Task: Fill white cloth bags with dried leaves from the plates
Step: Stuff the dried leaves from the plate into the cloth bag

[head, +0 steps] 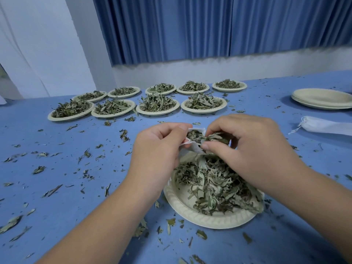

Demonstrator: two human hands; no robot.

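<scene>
Blue table (57, 187): left hand (158, 147) hides much of bag (193, 148).

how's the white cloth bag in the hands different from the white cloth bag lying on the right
The white cloth bag in the hands is gripped by the left hand at the cream paper plate's far rim; the white cloth bag on the right lies untouched on the blue table. The held bag's mouth is open, dried leaves showing inside; the other's is gathered, string trailing. Both are white drawstring cloth.
</scene>
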